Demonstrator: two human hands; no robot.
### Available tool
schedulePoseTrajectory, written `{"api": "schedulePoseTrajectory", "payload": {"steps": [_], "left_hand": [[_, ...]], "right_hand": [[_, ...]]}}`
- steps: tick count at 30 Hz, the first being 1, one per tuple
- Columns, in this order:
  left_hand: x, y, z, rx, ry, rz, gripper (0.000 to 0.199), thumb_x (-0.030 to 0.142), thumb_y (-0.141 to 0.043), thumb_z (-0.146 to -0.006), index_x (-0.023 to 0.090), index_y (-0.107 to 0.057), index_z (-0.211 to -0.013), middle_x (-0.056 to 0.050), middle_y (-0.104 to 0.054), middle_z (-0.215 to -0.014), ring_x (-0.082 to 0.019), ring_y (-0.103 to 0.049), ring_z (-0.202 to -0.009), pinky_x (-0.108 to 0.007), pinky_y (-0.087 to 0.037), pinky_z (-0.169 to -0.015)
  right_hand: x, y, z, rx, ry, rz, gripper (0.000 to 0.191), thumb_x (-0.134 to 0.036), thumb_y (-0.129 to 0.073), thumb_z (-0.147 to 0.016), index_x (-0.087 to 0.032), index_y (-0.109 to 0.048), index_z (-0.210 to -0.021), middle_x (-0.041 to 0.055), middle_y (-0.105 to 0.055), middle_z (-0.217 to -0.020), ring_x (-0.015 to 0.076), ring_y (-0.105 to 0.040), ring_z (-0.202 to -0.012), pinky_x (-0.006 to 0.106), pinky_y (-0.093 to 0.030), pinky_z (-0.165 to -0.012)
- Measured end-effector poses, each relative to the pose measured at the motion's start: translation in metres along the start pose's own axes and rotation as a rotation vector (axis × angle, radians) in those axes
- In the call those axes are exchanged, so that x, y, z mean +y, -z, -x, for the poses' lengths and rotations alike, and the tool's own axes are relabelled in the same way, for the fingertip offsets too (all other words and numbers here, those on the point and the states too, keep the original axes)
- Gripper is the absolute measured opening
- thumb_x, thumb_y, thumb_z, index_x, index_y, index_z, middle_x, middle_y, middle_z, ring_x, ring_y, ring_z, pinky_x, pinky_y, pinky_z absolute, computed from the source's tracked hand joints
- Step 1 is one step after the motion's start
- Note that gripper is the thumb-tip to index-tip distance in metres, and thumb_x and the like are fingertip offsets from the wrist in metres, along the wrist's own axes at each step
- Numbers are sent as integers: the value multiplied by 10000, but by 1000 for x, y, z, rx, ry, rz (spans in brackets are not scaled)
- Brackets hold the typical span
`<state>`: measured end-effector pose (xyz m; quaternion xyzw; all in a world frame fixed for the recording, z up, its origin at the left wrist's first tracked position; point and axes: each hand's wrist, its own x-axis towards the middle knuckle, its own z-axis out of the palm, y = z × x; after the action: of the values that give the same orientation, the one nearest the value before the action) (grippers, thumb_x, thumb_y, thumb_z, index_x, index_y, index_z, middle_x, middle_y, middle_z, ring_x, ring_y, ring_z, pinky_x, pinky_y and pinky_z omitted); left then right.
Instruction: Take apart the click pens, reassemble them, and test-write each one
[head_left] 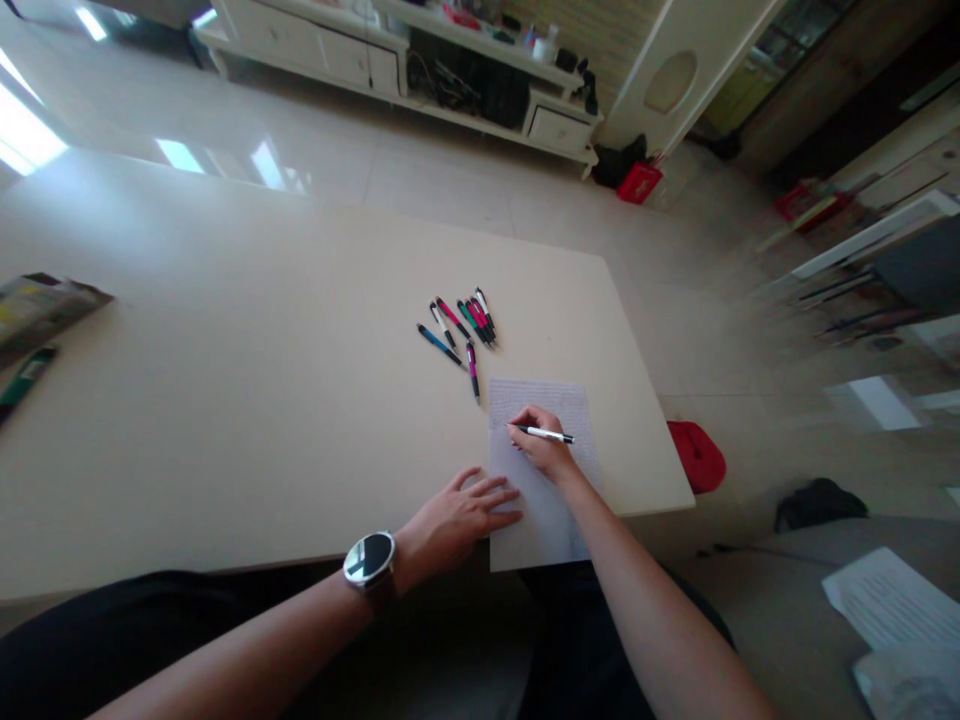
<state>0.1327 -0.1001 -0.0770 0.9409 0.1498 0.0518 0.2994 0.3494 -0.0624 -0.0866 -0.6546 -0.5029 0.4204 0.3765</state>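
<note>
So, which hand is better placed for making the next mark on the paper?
Probably the right hand: it holds a white-and-black pen over the paper, while the left hand, penless, rests at the paper's left edge.

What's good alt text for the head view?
A person's right hand holds a white-and-black pen to a sheet of paper; the left hand lies across its left edge. Several pens lie beyond on a pale table.

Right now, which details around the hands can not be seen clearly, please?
In the head view:
Writing on the paper: too small and faint to read, partly covered by the right hand.
Tip of the held pen: too small to make out.
Palm of the left hand: turned down, hidden by the hand itself.
Box at the left edge: cut off, its print blurred.
</note>
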Motion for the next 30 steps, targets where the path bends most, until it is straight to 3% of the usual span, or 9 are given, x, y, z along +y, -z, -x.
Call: {"api": "schedulePoseTrajectory", "payload": {"steps": [18, 22, 26, 30], "left_hand": [[-4, -7, 1, 19, -8, 14, 671, 106, -550, -830, 333, -440, -1451, 29, -412, -1567, -226, -295, -1460, -496, -133, -1212], [-5, -8, 1, 12, 0, 10, 672, 104, -542, -835, 337, -434, -1455, 25, -399, -1576, -220, -282, -1470, -495, -137, -1212], [-5, -8, 1, -6, 4, 6, 691, 126, -572, -822, 338, -420, -1462, 28, -370, -1593, -203, -239, -1496, -492, -86, -1230], [-5, -5, -3, -9, 42, -12, 841, 299, -687, -789, 293, -300, -1536, -32, -240, -1647, -231, -154, -1528, -507, 5, -1239]], "right_hand": [[10, -1, -1, -33, -10, 116, 166, -307, -649, -750, -210, -537, -675, -44, -569, -594, 127, -528, -532, 243, -395, -531], [6, 0, -3, 55, -10, -22, 209, -356, -633, -784, -210, -538, -667, -38, -561, -591, 135, -537, -563, 257, -423, -573], [-5, 2, -7, 207, 101, -140, 285, -447, -578, -872, -198, -612, -738, 11, -626, -796, 142, -593, -753, 270, -463, -713], [-29, 2, -6, 204, 44, -256, 341, -534, -672, -817, -208, -636, -911, -35, -562, -680, 97, -449, -516, 240, -336, -507]]}}
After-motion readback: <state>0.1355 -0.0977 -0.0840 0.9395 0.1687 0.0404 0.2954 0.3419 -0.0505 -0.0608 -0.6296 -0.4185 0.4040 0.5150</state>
